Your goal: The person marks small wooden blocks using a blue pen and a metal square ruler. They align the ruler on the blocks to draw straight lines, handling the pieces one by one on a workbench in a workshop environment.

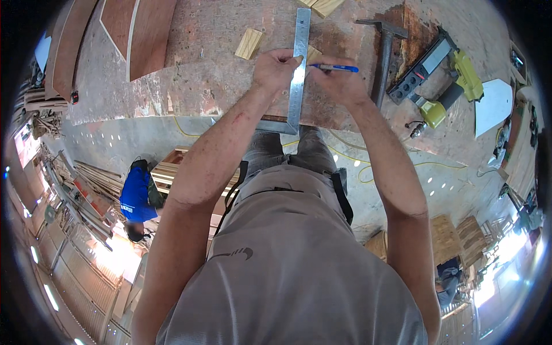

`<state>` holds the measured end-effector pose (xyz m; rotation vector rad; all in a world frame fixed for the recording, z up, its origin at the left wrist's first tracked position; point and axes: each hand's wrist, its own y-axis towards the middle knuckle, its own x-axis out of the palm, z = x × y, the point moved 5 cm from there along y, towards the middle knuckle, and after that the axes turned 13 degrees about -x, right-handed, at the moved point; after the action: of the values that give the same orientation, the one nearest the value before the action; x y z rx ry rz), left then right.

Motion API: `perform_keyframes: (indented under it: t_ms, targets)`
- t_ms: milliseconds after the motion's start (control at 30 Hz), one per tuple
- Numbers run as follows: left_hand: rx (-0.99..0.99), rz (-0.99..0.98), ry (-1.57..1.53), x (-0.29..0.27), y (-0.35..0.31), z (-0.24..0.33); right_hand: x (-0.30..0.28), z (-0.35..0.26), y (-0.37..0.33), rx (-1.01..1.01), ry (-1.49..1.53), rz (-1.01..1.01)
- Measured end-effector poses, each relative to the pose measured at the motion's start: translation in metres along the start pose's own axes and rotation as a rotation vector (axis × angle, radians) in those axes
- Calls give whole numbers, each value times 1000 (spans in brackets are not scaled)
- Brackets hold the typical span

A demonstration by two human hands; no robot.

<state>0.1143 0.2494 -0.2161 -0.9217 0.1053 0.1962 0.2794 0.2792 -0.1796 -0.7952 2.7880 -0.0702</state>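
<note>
The metal square runs its long blade straight away from my body. My left hand, at its left edge, is nearer, thumb laid on the blade; I can't tell whether the hidden fingers clamp anything. Right of the square, my right hand has its fingers closed on a blue pen, tip toward the blade, beside a partly covered wood block.
</note>
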Motion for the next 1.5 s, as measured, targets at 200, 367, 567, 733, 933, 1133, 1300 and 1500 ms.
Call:
perform_keyframes:
  t_ms: [200,367,567,733,933,1133,1300,1500]
  targets:
    - [7,18,72,0,-5,7,4,-1,-13,30,-57,-41]
    - [24,5,63,-2,3,-1,7,-7,-13,-136,-111,-44]
    - [12,35,131,-3,-10,11,-6,20,-38,-47,-33,301]
    - [-26,-52,-103,-33,-23,-4,-14,12,-27,-181,-242,236]
    - [-14,186,-302,-146,-99,-21,13,-11,-10,-150,-519,49]
    - [-9,323,-435,-245,-158,-79,35,-24,54,-340,-605,177]
    - [-10,351,-535,-277,-163,-110,80,-23,105,-268,-469,-3]
    - [113,152,-391,-276,-140,-70,115,-57,136,-309,-511,21]
